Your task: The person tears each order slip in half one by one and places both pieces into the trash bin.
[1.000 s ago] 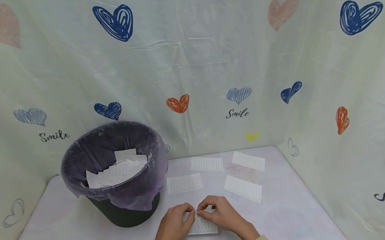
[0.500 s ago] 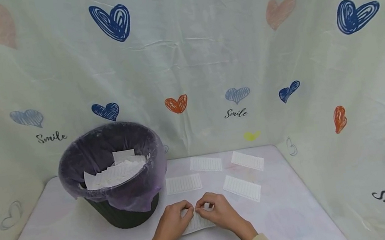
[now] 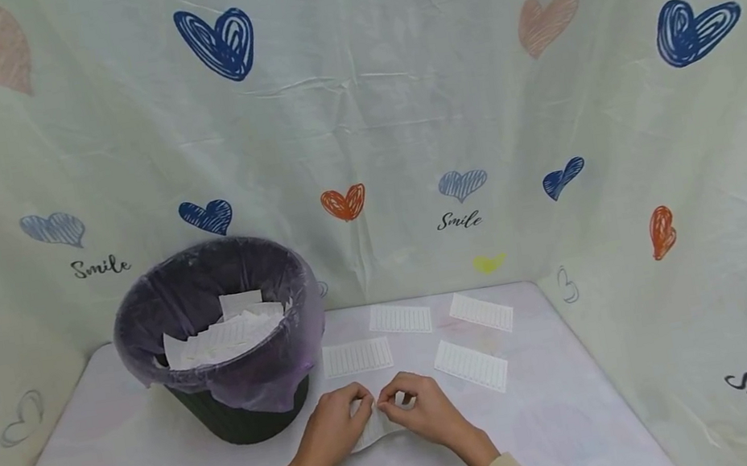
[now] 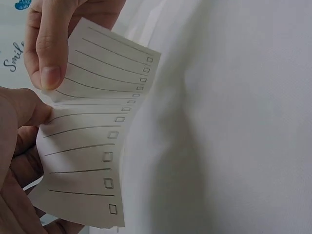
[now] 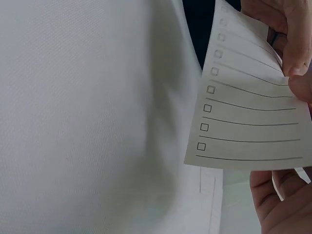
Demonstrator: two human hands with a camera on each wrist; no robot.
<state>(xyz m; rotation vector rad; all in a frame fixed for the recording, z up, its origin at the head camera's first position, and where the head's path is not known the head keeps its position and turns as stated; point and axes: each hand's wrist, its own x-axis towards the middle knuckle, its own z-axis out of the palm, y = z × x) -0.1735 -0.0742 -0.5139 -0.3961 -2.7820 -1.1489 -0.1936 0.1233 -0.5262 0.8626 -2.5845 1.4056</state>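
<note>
White slip (image 4: 92,129), ruled and printed with a row of small boxes, spans both hands just in front of the person. Its long axis runs left to right, from one hand to the other, with the boxes along the near edge. The left hand (image 3: 334,425) and the right hand (image 3: 427,412) each pinch it by the far edge, thumbs nearly meeting at about its middle, so neither is plainly the nearer; both are grasping it. Between the two pinches the slip bends, one half curving away on each side; whether it touches the table (image 3: 565,423) I cannot tell

Dark green, the bin (image 3: 237,417) stands ahead and to the left of the slip, so the left hand is the closer to it. A purple bag (image 3: 261,383) lines it and folds out over the rim. Inside lies a heap of white paper (image 3: 232,338), some of it ruled, one piece propped higher at the back

Beyond the hands, four loose slips lie flat and apart: the one beside the bin (image 3: 356,357) fairly square to the person, the other three turned at a slant, farther right
</note>
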